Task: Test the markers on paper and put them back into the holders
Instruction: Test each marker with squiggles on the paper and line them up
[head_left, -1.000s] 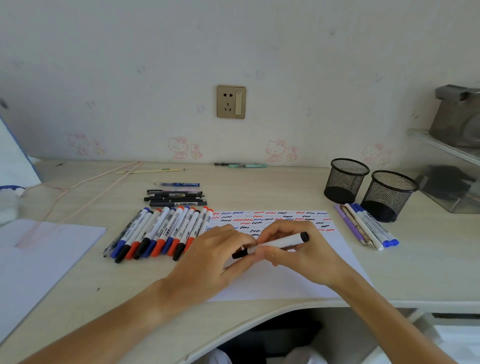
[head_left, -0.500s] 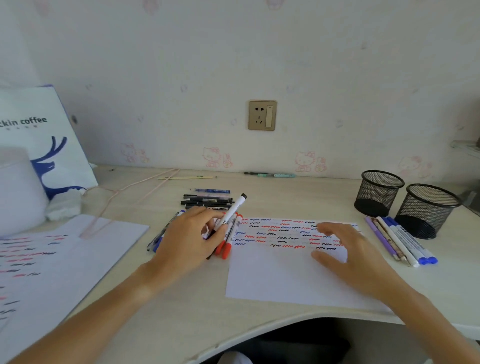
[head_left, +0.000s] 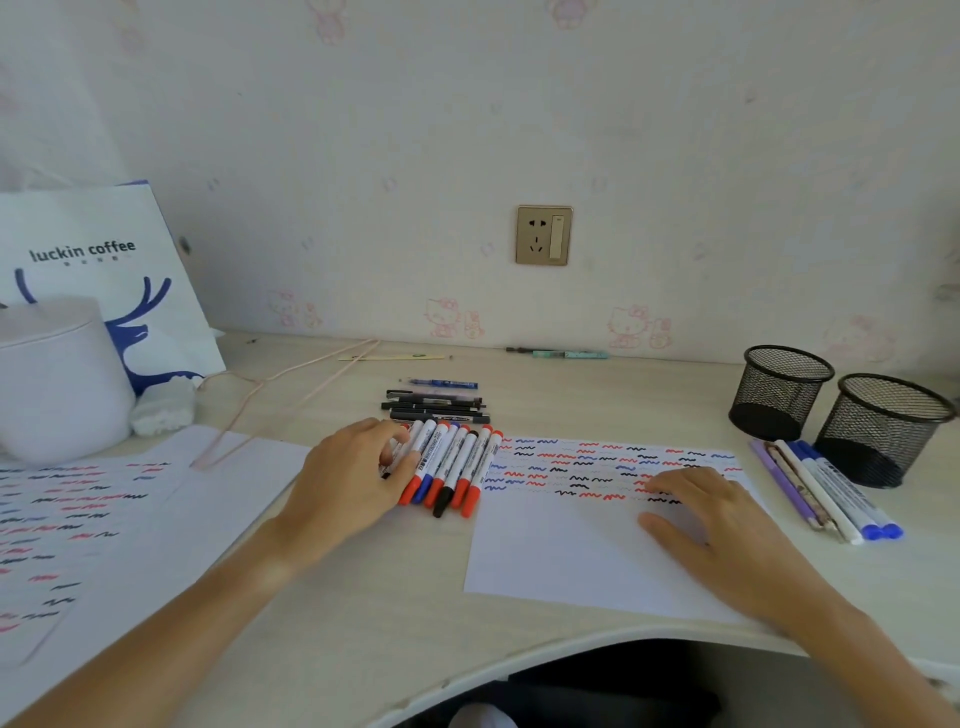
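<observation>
Black mesh holders (head_left: 831, 405), prob. empty

The white paper bag (head_left: 98, 270) standing at the bench's ten o'clock reads "luckin coffee" in dark letters above a blue deer emblem — print on the markers (head_left: 447, 467) is too small to read.

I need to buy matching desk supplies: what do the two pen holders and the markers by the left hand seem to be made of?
The two pen holders look like black wire mesh, probably painted metal with a matte finish: light shows through the walls, and rim and base are solid bands. The markers look like smooth, slightly glossy plastic, white printed barrels with red, blue or black caps.
</observation>
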